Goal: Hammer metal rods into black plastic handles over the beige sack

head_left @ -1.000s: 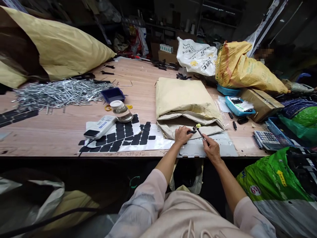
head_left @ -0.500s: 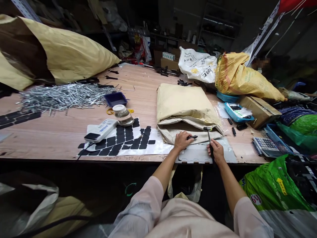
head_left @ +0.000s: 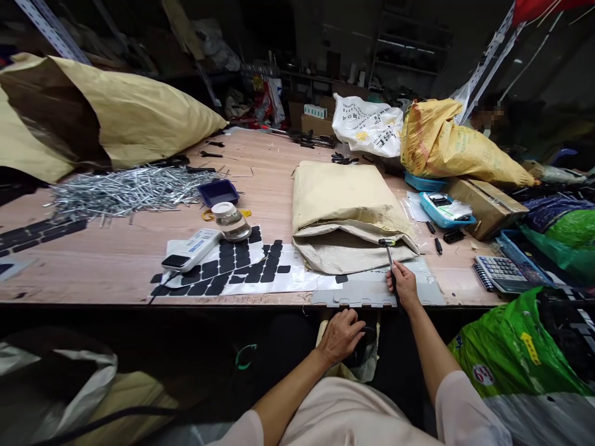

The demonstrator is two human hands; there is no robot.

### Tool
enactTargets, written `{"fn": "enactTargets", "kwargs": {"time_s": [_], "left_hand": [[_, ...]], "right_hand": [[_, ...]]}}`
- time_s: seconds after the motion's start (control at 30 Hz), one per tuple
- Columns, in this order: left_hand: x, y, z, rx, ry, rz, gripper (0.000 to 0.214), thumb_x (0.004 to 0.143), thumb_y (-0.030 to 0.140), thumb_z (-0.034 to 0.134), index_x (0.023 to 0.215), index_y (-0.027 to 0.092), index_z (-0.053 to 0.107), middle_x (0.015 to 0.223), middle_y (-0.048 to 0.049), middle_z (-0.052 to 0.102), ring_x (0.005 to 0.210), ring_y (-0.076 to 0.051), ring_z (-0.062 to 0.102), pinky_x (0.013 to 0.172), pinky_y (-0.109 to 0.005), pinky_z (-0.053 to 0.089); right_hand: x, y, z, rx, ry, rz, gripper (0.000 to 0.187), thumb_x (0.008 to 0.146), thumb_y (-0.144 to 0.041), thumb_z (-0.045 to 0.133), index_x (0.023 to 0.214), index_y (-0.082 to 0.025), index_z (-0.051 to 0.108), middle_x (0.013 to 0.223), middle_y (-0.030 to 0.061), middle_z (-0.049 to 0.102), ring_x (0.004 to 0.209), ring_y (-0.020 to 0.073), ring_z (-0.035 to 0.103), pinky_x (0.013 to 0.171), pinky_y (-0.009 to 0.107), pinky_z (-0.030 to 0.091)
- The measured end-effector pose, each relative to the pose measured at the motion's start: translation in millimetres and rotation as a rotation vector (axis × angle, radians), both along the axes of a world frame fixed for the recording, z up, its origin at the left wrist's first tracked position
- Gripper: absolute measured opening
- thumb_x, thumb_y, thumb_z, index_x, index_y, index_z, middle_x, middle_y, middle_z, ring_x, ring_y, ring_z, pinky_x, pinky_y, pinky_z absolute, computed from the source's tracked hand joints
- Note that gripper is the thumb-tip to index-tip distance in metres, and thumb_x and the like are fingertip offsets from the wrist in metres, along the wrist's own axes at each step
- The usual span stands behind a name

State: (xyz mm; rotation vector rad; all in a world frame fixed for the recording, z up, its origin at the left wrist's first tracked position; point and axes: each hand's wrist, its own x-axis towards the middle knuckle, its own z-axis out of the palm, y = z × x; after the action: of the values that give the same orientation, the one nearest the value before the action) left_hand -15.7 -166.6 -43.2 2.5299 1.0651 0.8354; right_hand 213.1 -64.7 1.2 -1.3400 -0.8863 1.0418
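My right hand [head_left: 403, 285] grips a small hammer [head_left: 388, 249] by its black handle, with the head up and resting over the fold of the tan paper bag [head_left: 341, 192]. That bag lies flat on the bench. Below the bench edge, my left hand [head_left: 341, 334] hangs over the mouth of a pale open sack [head_left: 369, 365] whose inside is dark. Its fingers are loosely curved and apart, and I see nothing held between them. A grey board [head_left: 418, 282] lies at the bench edge under the hammer. Beside it is a white sheet with black rounded pads [head_left: 269, 263].
Left on the bench [head_left: 116, 260] are a pile of metal rods [head_left: 134, 189], a navy tray [head_left: 217, 192], a glass jar [head_left: 231, 223] and a white device [head_left: 193, 249]. At right stand a calculator [head_left: 502, 274], a blue basket [head_left: 446, 210], a carton [head_left: 486, 207] and a green sack [head_left: 506, 347].
My left hand has moved from the bench, where it held a black rod-like piece, down over the sack. That piece no longer shows. My right hand still holds the hammer, almost in place.
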Motion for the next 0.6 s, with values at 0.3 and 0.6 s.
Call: {"fn": "enactTargets", "kwargs": {"time_s": [0.3,0.6], "left_hand": [[16,126,64.8,-0.208,-0.063,0.513,0.029,0.096,0.026,0.043,0.106,0.021,0.069,0.103,-0.0099,0.062,0.089,-0.019,0.062,0.078,-0.03,0.052],[16,264,69.6,-0.46,0.104,0.895,0.031,0.087,0.035,0.058,0.102,0.012,0.071,0.112,-0.0239,0.066,0.11,-0.039,0.06,0.088,-0.05,0.044]], "right_hand": [[-3,-1,3.4,-0.016,-0.006,0.004,0.06,0.072,-0.059,0.072,0.112,-0.015,0.063,0.063,-0.0045,0.06,0.043,0.0094,0.049,0.032,0.019,0.039],[-2,1,-0.3,-0.025,0.02,0.02,0.054,0.076,-0.056,0.069,0.112,-0.016,0.064,0.062,-0.0039,0.06,0.042,0.0093,0.048,0.032,0.019,0.039]]}}
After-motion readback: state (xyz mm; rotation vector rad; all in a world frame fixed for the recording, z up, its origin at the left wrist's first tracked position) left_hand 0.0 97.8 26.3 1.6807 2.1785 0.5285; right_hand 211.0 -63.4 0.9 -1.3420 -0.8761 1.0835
